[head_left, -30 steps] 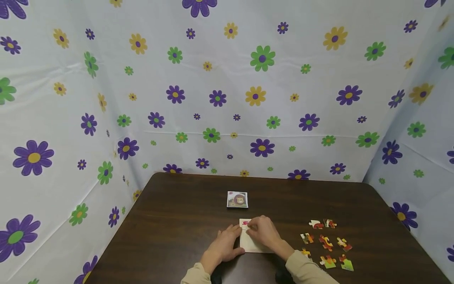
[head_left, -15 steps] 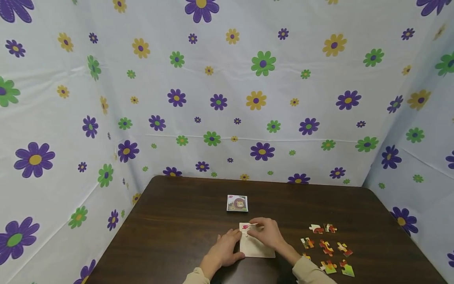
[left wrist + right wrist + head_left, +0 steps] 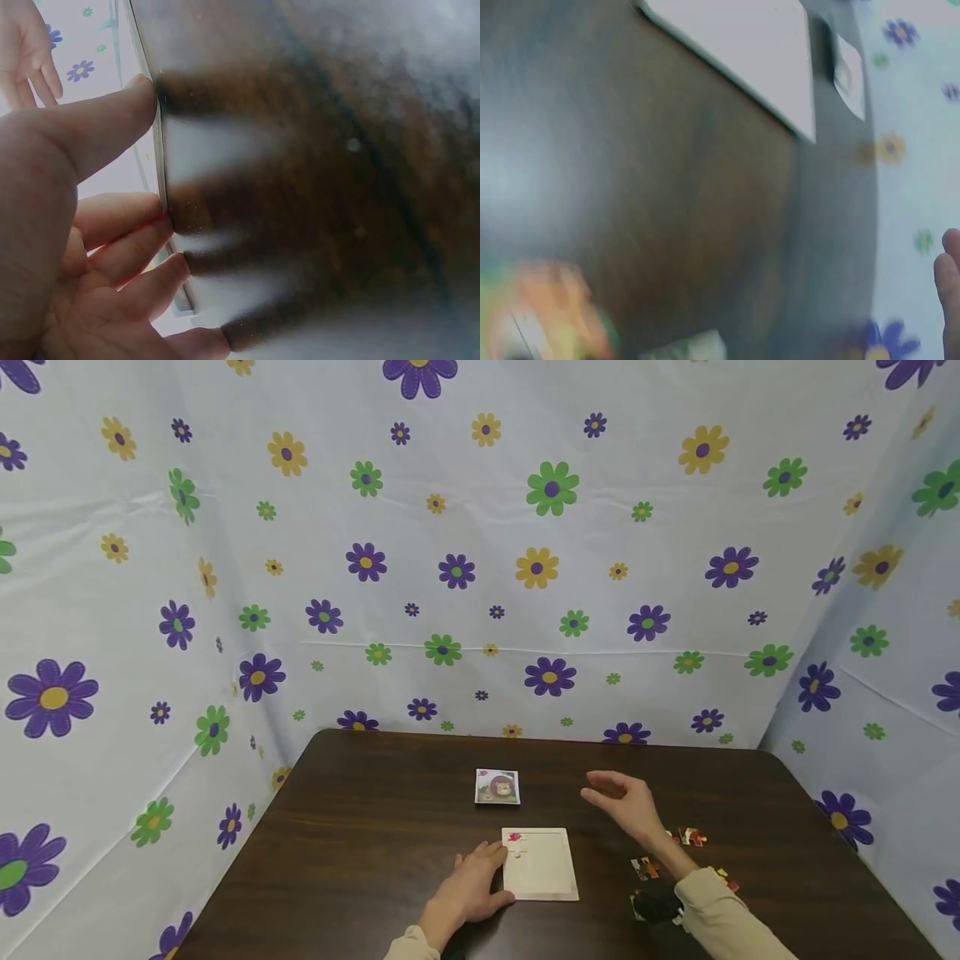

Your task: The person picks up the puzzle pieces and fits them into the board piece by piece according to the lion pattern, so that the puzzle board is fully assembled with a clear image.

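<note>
A square cream puzzle tray (image 3: 542,872) lies on the table, with a piece showing a pink patch (image 3: 516,837) at its upper left corner. My left hand (image 3: 469,888) rests along the tray's left side. In the left wrist view, the thumb and fingertips (image 3: 142,97) meet the table right at the tray's edge (image 3: 160,150). Right of the tray, my right hand (image 3: 624,803) hovers above the table, fingers loosely bent and nothing held. Loose puzzle pieces (image 3: 693,837) lie near the right forearm, which partly hides them.
Behind the tray lies a small picture card (image 3: 497,787) with a lion on it. The dark wooden table (image 3: 375,827) ends at a white flowered curtain (image 3: 450,527) at the back and both sides. Blurred pieces (image 3: 547,307) show low in the right wrist view.
My right hand has let go of the piece at the tray's upper left and moved right, off the tray, toward the loose pieces. The left hand has stayed at the tray's side.
</note>
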### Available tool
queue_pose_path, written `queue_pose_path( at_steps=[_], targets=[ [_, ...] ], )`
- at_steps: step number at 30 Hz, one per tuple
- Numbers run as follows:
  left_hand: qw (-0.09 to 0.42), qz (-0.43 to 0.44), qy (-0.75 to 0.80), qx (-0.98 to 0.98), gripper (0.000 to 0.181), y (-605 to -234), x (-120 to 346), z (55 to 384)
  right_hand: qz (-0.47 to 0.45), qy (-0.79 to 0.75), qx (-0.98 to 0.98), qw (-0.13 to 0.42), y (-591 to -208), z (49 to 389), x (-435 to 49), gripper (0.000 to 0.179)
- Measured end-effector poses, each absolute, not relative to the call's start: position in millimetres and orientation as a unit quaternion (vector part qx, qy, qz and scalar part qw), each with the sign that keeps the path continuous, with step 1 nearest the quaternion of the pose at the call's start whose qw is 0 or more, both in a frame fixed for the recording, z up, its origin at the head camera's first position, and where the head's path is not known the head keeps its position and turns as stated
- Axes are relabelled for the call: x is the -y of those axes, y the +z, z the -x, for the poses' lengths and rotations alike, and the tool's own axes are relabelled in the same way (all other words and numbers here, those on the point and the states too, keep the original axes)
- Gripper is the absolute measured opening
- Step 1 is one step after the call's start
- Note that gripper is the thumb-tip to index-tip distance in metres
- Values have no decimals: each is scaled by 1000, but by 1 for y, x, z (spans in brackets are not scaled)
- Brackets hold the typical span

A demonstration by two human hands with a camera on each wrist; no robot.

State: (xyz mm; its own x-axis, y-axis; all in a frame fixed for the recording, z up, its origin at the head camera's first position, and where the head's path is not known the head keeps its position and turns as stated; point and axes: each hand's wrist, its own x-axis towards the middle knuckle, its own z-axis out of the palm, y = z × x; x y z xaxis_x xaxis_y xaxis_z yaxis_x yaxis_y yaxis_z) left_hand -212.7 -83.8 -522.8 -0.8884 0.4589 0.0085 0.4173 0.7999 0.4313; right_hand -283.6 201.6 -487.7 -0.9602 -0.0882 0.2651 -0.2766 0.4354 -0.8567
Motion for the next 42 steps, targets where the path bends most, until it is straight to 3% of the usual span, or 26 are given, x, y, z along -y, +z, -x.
queue_pose_path(
  at_steps=[7, 15, 22, 29, 34, 42],
  targets=[
    [46, -234, 219, -946, 63, -525, 84, 214, -101, 468, 869, 128, -470, 291, -253, 41],
    [45, -232, 221, -946, 62, -525, 84, 214, -88, 423, 894, 115, -477, 290, -287, 42],
    [46, -229, 218, -948, 63, -525, 83, 213, -88, 370, 920, 95, -491, 288, -303, 44],
    [43, -232, 221, -946, 62, -525, 83, 214, -104, 315, 943, 34, -502, 286, -316, 44],
    [42, -235, 219, -946, 60, -525, 83, 216, -159, 274, 947, 47, -514, 284, -321, 40],
    [43, -230, 219, -947, 62, -526, 82, 216, -160, 266, 949, 51, -521, 284, -324, 42]
  ],
)
